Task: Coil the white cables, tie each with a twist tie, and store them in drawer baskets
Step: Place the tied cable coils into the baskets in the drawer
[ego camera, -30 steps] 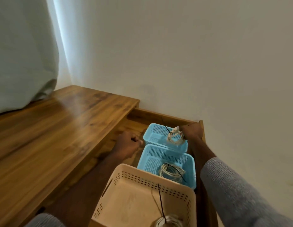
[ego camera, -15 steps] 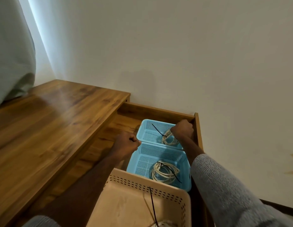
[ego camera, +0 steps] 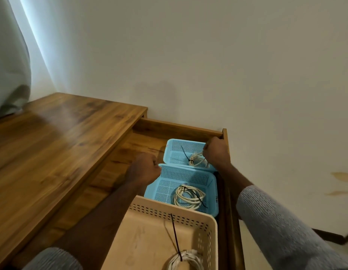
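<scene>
Storing step: the last coil goes into the far basket.

Head view: the right hand (ego camera: 216, 152) is curled over the small tied white cable coil (ego camera: 198, 160) in the far light-blue perforated plastic basket (ego camera: 174, 152); whether the fingers pinch it or merely rest on it I cannot tell, as they are hidden under the knuckles. The left hand (ego camera: 145, 169) is fisted, apparently holding nothing, by the near light-blue perforated basket (ego camera: 163, 189), which holds a larger tied white cable coil (ego camera: 189, 196). A third tied white coil (ego camera: 185, 260) lies in the beige perforated plastic basket (ego camera: 142, 236). All three baskets sit in the open wooden drawer (ego camera: 175, 126) beside the wooden tabletop (ego camera: 52, 137). The next move is probably releasing the coil and withdrawing both hands before shutting the drawer.
</scene>
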The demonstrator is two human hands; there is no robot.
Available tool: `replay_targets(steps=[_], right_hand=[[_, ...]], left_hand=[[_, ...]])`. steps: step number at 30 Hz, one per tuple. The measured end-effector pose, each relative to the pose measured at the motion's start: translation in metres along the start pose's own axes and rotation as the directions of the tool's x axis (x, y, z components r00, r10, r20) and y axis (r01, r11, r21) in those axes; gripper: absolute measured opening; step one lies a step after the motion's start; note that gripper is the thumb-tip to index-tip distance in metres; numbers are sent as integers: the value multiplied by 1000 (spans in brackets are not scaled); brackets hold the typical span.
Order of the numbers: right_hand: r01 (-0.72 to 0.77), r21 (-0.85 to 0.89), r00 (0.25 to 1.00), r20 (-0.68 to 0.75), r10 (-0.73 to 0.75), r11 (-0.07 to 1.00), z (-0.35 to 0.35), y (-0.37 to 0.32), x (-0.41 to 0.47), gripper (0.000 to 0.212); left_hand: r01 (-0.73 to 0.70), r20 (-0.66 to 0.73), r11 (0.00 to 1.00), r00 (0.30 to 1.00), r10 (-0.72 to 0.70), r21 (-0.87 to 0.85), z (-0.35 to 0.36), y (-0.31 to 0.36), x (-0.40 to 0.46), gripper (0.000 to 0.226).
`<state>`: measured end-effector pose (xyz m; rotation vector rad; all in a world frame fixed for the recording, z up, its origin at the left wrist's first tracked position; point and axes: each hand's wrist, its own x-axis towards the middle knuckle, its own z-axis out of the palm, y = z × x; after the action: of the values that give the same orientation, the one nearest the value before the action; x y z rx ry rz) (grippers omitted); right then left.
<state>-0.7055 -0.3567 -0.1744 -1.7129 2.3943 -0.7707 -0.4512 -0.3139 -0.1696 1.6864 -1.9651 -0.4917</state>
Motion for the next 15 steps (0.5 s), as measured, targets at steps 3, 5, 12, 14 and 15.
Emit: replay_targets(steps=[3,5,12,14,15], right_hand=[[70,-29,997,-38,-71,997,-15,1,-27,12],[94,-70,995,-30,-96,993,-19,7,-39,16],[309,-204,937,235,-260,929,-11,21,-53,19],[299,-196,942,216,-256,934,-10,21,-50,21],[300,-199,941,219,-256,933,-10,20,-48,20]], left_hand=[[71,-23,993,997,-69,100,0,-6,-8,17],[113,-51,986,993,-107,125,1,-8,-12,18],[103,23,987,994,-106,122,7,-5,-17,26],[95,29,989,995,-99,113,9,-3,-16,23],[83,37,990,995,-88,116,10,-3,-16,22]])
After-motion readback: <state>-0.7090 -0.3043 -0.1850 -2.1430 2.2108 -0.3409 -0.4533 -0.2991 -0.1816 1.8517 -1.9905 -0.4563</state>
